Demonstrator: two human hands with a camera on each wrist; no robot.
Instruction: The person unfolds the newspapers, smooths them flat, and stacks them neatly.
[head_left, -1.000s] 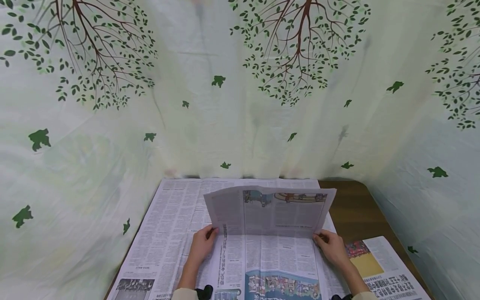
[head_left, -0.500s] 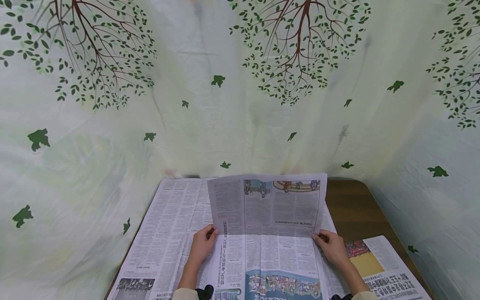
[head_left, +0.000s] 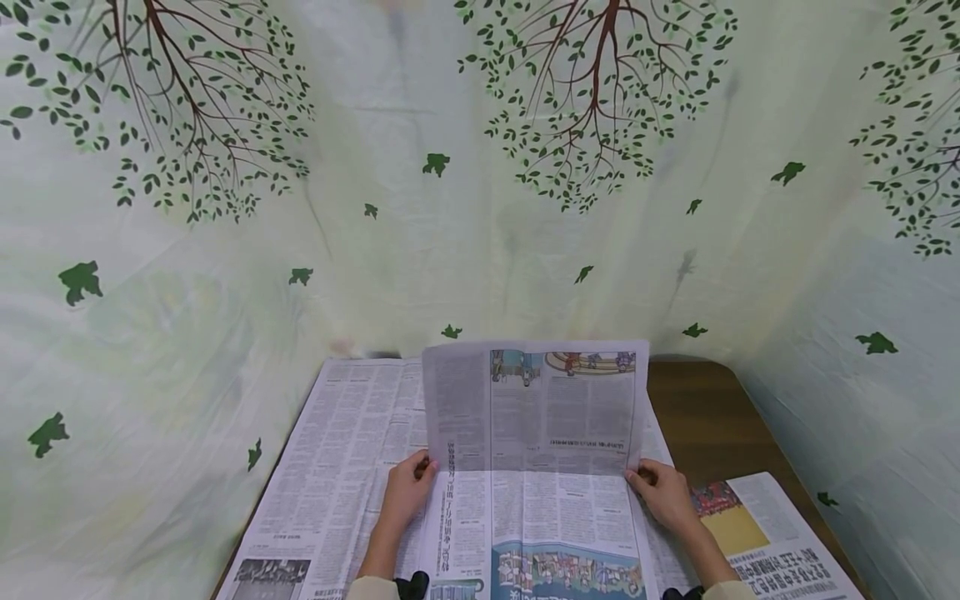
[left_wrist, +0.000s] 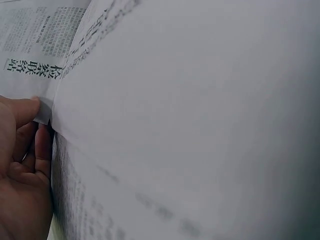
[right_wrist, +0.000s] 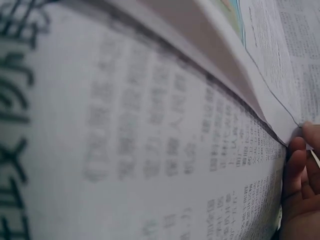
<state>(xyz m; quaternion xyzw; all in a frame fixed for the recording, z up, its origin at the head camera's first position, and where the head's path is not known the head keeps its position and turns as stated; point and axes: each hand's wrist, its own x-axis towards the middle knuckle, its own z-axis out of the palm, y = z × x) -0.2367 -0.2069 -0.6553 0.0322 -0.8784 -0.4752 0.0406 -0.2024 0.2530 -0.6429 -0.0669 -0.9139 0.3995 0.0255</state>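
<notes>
A newspaper sheet point(head_left: 562, 504) lies in front of the person, its far half standing upright along a crosswise crease. At the left end of the crease, my left hand point(head_left: 405, 492) pinches the sheet's edge between thumb and fingers. My right hand point(head_left: 666, 498) pinches the opposite edge at about the same height. In the left wrist view the left thumb point(left_wrist: 25, 111) lies on the printed paper, the fingers curled beneath. In the right wrist view the right hand point(right_wrist: 305, 185) grips the paper's edge at the far right, partly cut off by the frame.
More newspaper point(head_left: 337, 450) is spread under and left of the held sheet. A folded newspaper point(head_left: 783, 533) with a red and yellow picture lies at the right on the brown wooden table point(head_left: 705, 417). A pale curtain point(head_left: 525, 275) printed with trees hangs behind and at both sides.
The sheet's far half has risen from a tilt to nearly upright, and its top edge now looks narrower and higher. Both hands have kept their grip in about the same place.
</notes>
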